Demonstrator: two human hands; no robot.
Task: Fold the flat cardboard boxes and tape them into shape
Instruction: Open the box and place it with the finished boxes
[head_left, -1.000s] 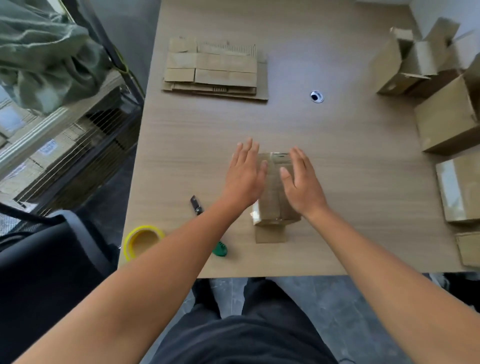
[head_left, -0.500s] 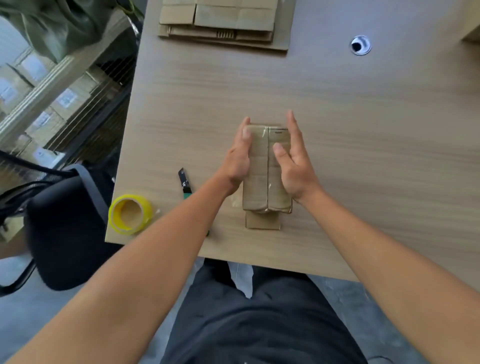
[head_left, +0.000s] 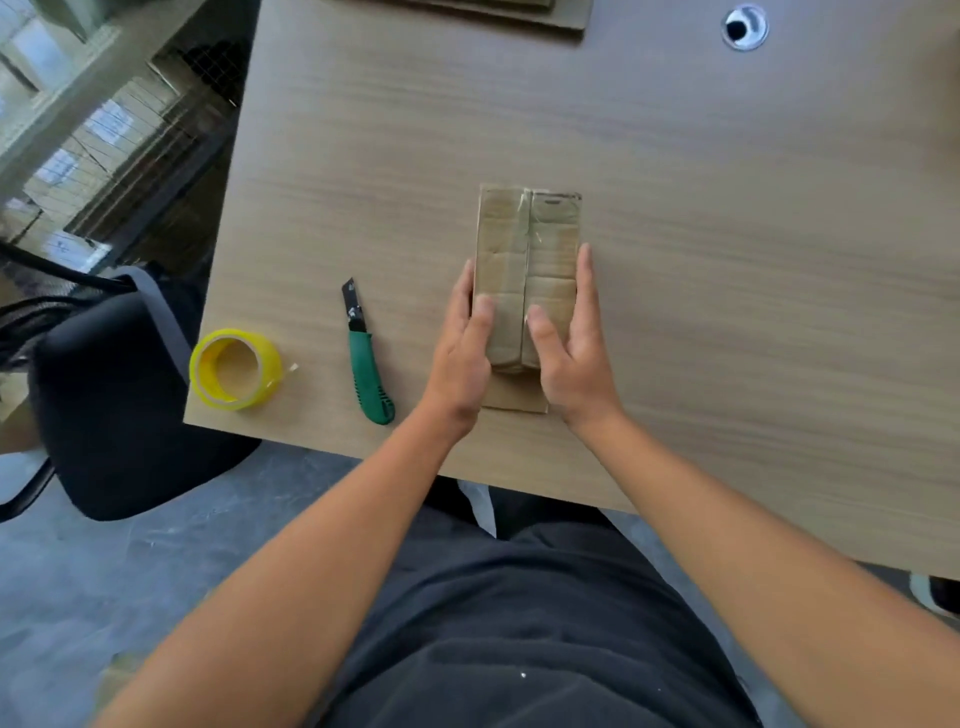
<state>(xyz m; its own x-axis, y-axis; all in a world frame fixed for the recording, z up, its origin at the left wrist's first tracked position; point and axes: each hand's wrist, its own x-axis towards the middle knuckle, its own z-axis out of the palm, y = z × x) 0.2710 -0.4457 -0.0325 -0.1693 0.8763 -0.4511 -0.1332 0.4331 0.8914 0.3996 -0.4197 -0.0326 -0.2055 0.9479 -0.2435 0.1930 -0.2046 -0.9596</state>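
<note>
- Cardboard box (head_left: 527, 249) is lying on the table (head_left: 727, 234) near its front edge, taped along the top seam.
- Left hand (head_left: 460, 358) and right hand (head_left: 571, 358) are pressing its sides, fingers straight, thumbs on top.
- Tape roll (head_left: 236, 370) and knife (head_left: 366, 364) are lying to its left.

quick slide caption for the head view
Left hand and right hand flank a taped cardboard box; tape roll and knife lie to its left.

Right of the box (head_left: 527, 244) the desk (head_left: 753, 260) is open wood, with lots of room to pass. Left of the box lie a green knife (head_left: 364, 358), then a yellow tape roll (head_left: 235, 370). Behind the box is open desk up to the flat cardboard (head_left: 569, 15).
</note>
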